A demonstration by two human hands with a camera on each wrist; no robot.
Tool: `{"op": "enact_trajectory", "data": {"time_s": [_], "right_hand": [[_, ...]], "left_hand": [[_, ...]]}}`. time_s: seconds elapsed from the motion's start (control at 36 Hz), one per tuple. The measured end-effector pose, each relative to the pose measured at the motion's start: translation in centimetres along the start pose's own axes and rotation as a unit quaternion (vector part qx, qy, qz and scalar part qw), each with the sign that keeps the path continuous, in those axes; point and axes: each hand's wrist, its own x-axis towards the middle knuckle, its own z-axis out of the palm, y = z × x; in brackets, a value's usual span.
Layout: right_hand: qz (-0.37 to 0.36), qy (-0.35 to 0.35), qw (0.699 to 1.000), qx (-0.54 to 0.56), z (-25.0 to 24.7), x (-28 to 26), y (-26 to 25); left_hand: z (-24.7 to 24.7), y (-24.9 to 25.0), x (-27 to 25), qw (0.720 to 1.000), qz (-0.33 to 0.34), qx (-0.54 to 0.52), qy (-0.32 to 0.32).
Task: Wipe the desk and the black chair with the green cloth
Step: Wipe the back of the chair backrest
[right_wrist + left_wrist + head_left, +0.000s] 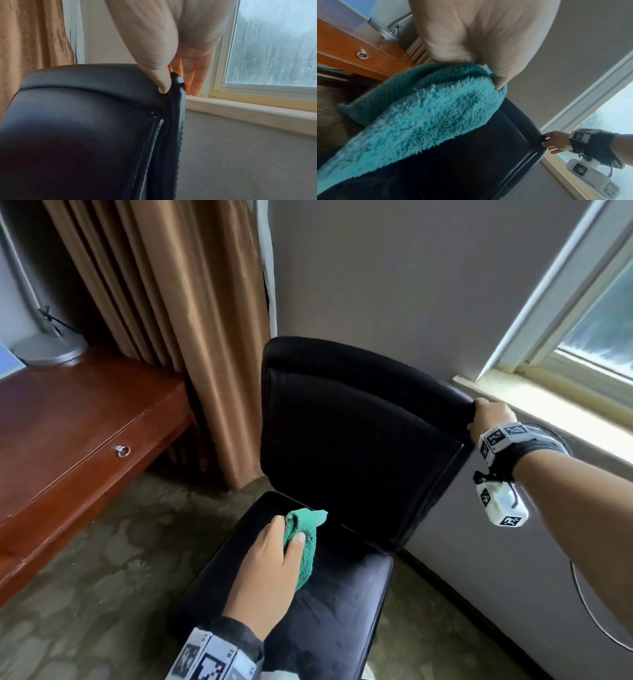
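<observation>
On chair (342, 587) seat, left hand (263, 577) grips cloth (308, 556) & presses it down; right hand (491, 417) clamps chair's top back corner, thumb in front, fingers (197, 75) behind.

Left of you: reddish wooden tabletop (78, 405), ring pull (122, 451) on its front face; a grey round lamp base (51, 350) stands at its far end. Before you: patterned carpet floor (113, 559), carrying your black chair (342, 440). On the chair's seat lies the green cloth (310, 563), bunched.
</observation>
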Motion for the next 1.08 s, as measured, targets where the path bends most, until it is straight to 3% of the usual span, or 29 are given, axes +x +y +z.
{"op": "enact_trajectory", "data": {"time_s": [0.28,0.39,0.67,1.08], "right_hand": [[0.047,-0.027,0.998,-0.010,-0.4,-6.2,4.1],[0.040,-0.039,0.998,-0.018,-1.5,-9.1,5.6],[-0.010,-0.068,0.998,0.003,-2.4,-15.7,9.8],[-0.172,-0.047,0.984,-0.014,-3.0,-25.5,13.6]], "left_hand": [[1.4,0.6,-2.8,0.997,0.042,0.025,-0.059],[1.4,2.0,-4.3,0.997,0.049,0.026,-0.047],[4.3,7.0,-8.6,0.998,0.051,0.021,-0.024],[9.6,12.5,-12.8,0.995,0.099,-0.007,-0.016]]}}
